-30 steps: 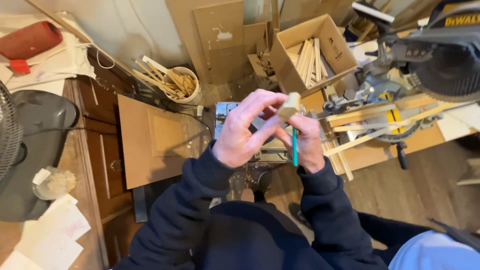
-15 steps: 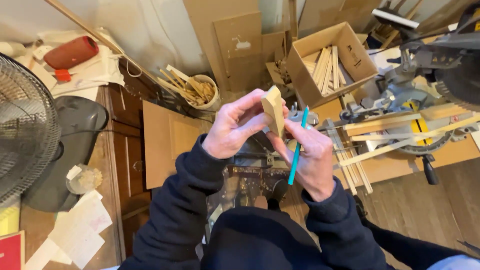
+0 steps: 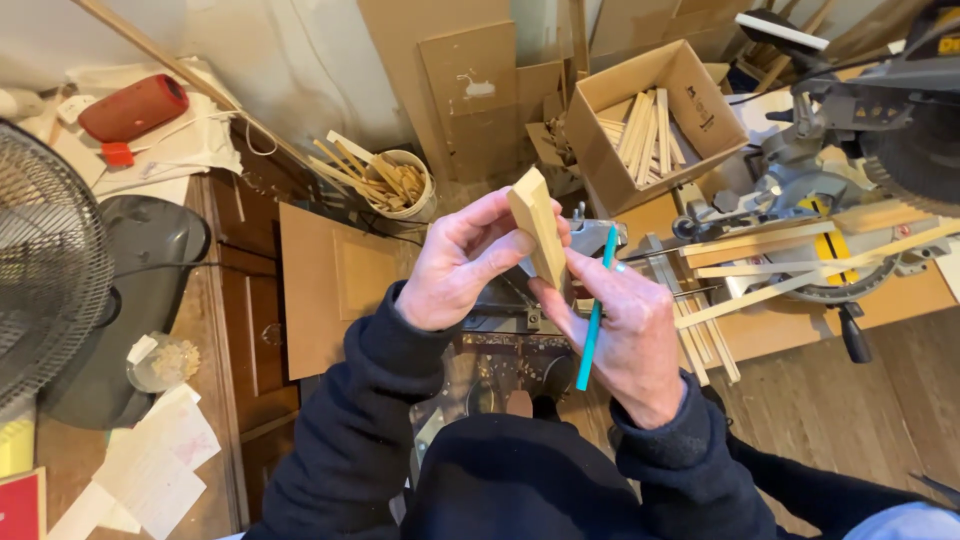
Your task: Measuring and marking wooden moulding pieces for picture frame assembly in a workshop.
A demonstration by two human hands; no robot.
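The left hand (image 3: 455, 270) pinches a small wood block (image 3: 538, 226) upright, its long axis running away from the body. The right hand (image 3: 625, 335), touching the block's lower end, clamps a teal pencil (image 3: 596, 310) alongside it.

we see: fan (image 3: 45, 270) left | saw (image 3: 850, 150) right | box (image 3: 655, 115) of sticks | bucket (image 3: 405, 185) | red speaker (image 3: 133, 107)
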